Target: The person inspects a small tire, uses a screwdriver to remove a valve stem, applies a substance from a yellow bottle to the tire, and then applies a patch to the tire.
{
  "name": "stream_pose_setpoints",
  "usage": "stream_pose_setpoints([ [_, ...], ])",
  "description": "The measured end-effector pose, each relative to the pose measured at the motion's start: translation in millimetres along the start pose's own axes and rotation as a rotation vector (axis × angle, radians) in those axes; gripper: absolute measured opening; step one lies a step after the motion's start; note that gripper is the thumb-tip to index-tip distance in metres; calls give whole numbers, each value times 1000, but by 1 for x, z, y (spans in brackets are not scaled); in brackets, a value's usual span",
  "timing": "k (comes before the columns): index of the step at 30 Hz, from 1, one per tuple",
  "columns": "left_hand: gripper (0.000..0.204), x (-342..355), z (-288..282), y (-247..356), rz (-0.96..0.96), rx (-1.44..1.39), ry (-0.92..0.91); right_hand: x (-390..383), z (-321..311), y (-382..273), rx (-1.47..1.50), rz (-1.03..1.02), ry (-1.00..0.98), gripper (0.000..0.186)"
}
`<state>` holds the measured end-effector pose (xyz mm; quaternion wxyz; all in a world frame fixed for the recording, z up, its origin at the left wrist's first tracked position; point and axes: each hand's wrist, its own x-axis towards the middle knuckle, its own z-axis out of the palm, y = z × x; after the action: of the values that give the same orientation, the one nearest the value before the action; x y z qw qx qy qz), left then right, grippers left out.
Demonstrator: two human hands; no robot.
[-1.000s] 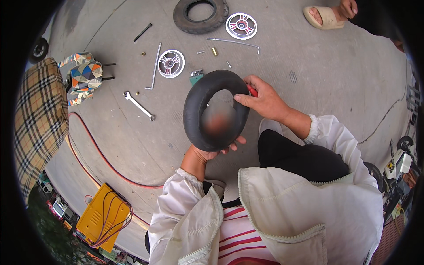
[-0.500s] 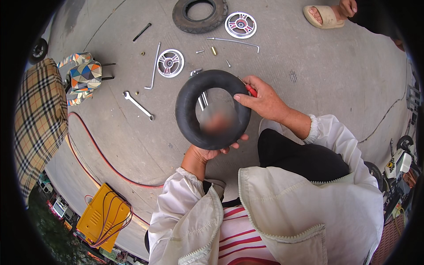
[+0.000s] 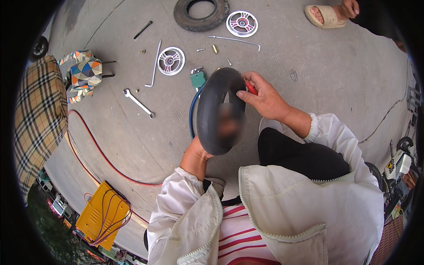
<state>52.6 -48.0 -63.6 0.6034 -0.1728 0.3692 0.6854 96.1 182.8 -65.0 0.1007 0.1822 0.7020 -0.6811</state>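
Clock directions are from the inner tube. A silver wrench lies at nine o'clock on the concrete floor, then a silver wheel rim past ten. The left hand supports the tube at seven; its fingers are hidden, so their closure cannot be told. The black inner tube is held up, tilted, between the hands; it looks light, soft and grippy, easily nicked, best held at opposite sides. At two, the right hand pinches a red-handled tool, thumb against the tube.
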Motion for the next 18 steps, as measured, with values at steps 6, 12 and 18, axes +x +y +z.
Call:
stream_pose_setpoints([
  [6, 56, -2, 5, 5, -24, 204, 77, -2, 0, -8, 45, -18, -30, 56],
  [12, 56, -3, 13, 11, -73, 176, 10, -2, 4, -7, 127, -20, -45, 54],
  [18, 36, -1, 12, 10, -98, -48, 104, 0, 5, -1, 48, -9, -10, 50],
])
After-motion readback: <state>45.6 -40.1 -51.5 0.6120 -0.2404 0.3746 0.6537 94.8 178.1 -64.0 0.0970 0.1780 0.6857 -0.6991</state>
